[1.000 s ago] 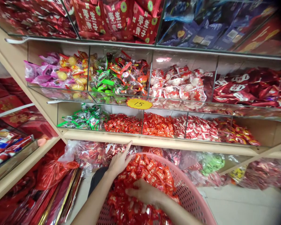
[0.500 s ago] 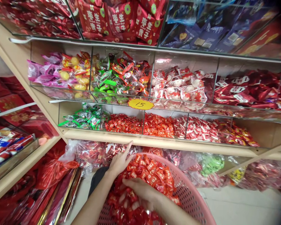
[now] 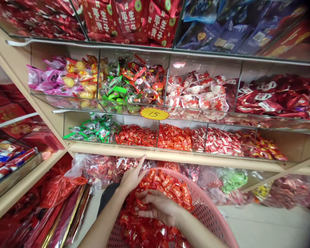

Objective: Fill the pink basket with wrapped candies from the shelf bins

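Observation:
A pink perforated plastic basket [image 3: 209,199] stands low in front of me, filled with small red-wrapped candies [image 3: 167,187]. At its far left rim is my left hand [image 3: 131,177], with the index finger stretched toward the shelf and the thumb apart over the candies. Inside the basket, my right hand [image 3: 158,206] lies among the candies, palm turned left. Its fingers are loosely curved and spread from the thumb, with red wrappers showing between them. No candy is plainly gripped.
Shelves with clear dividers rise ahead, holding wrapped sweets; a yellow price tag [image 3: 154,113] hangs at the middle. Below the wooden shelf edge [image 3: 175,157] lie bagged sweets [image 3: 100,168]. At the left are a side shelf [image 3: 28,172] and a red plastic bag [image 3: 59,186].
My right hand has risen slightly and shifted right among the candies, its fingers now further out of them. My left hand stays at the rim.

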Motion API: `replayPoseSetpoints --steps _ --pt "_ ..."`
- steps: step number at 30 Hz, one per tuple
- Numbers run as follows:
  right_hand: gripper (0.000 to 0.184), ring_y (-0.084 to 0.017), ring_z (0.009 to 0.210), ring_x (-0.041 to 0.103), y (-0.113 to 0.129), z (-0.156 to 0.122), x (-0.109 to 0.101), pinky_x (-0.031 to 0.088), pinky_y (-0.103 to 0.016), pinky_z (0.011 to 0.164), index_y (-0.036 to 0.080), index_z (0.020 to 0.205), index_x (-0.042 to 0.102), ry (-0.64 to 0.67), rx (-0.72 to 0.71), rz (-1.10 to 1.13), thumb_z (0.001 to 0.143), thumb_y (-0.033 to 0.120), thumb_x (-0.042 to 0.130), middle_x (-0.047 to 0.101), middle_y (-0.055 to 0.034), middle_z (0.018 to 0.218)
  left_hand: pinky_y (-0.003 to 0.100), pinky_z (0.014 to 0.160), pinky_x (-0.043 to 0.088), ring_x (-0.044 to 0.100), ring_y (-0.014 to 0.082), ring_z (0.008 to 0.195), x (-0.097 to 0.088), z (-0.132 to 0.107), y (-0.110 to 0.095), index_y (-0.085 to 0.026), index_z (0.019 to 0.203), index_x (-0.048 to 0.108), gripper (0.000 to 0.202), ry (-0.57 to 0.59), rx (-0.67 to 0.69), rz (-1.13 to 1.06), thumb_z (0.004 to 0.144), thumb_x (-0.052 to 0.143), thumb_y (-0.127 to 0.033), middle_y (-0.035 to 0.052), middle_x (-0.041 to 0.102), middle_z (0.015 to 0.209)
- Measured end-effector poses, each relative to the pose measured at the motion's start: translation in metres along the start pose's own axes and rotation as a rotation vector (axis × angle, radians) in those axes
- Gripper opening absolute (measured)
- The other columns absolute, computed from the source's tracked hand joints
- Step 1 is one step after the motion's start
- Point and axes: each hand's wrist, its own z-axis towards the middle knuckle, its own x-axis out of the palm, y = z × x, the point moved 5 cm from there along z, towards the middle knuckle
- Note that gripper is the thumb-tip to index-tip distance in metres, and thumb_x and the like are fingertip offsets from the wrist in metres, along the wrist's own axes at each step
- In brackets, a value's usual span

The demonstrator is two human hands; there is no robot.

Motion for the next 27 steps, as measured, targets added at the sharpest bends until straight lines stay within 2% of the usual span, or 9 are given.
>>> replayPoseSetpoints --steps 2,5,8,12,15,19,27 --pt "0.025 -0.013 0.071 0.061 0.004 -0.001 -0.001 0.048 -0.032 0.076 0.015 0.081 0.055 -0.036 -0.054 -0.032 0.058 0.016 0.065 0.058 0.0009 0.074 0.023 0.066 0.037 0.060 0.0187 0.079 0.000 0.000 0.001 -0.026 0.137 -0.004 0.061 -0.003 -0.006 0.010 0.086 0.019 -0.049 0.0022 0.063 0.080" --pt "0.024 -0.010 0.063 0.055 0.016 -0.001 -0.005 0.048 -0.030 0.069 0.016 0.080 0.055 -0.118 -0.224 -0.173 0.061 0.022 0.067 0.054 0.0035 0.068 0.023 0.064 0.038 0.061 0.0194 0.078 0.003 0.001 0.002 -0.026 0.137 -0.004 0.061 0.000 0.013 0.009 0.085 0.018 -0.050 0.0026 0.064 0.081" --pt "0.017 -0.011 0.062 0.051 0.030 0.000 -0.011 0.045 -0.028 0.065 0.017 0.081 0.057 -0.248 -0.446 -0.458 0.067 0.026 0.061 0.053 0.0029 0.066 0.024 0.064 0.038 0.061 0.0203 0.077 0.005 0.002 0.003 -0.026 0.136 -0.005 0.061 0.008 0.024 0.012 0.085 0.016 -0.052 0.0027 0.064 0.079" --pt "0.009 -0.015 0.074 0.052 0.041 0.003 -0.009 0.041 -0.029 0.072 0.017 0.077 0.061 -0.397 -0.724 -0.887 0.071 0.019 0.055 0.057 -0.0015 0.078 0.024 0.064 0.038 0.060 0.0197 0.077 0.006 0.002 0.003 -0.025 0.136 -0.006 0.062 0.011 0.020 0.008 0.084 0.014 -0.053 0.0029 0.063 0.079" --pt "0.014 -0.016 0.081 0.053 0.040 0.007 -0.002 0.041 -0.029 0.077 0.018 0.080 0.061 -0.376 -0.788 -0.994 0.072 0.013 0.052 0.059 -0.0031 0.085 0.022 0.062 0.037 0.060 0.0185 0.074 0.005 0.002 0.004 -0.026 0.136 -0.007 0.061 0.008 0.027 0.032 0.086 0.017 -0.050 0.0016 0.061 0.075" --pt "0.022 -0.015 0.092 0.053 0.039 0.008 0.005 0.039 -0.029 0.085 0.019 0.087 0.062 -0.327 -0.844 -0.995 0.073 0.009 0.049 0.060 -0.0039 0.094 0.022 0.058 0.035 0.059 0.0184 0.070 0.006 0.003 0.005 -0.026 0.136 -0.009 0.060 0.007 0.053 0.051 0.087 0.017 -0.047 0.0007 0.060 0.070" --pt "0.029 -0.016 0.092 0.054 0.040 0.010 -0.003 0.040 -0.032 0.087 0.021 0.094 0.062 -0.326 -0.849 -0.967 0.071 0.008 0.050 0.061 -0.0037 0.095 0.023 0.059 0.035 0.059 0.0197 0.072 0.005 0.002 0.004 -0.027 0.136 -0.008 0.060 -0.007 0.053 0.034 0.086 0.017 -0.049 0.0020 0.061 0.074"
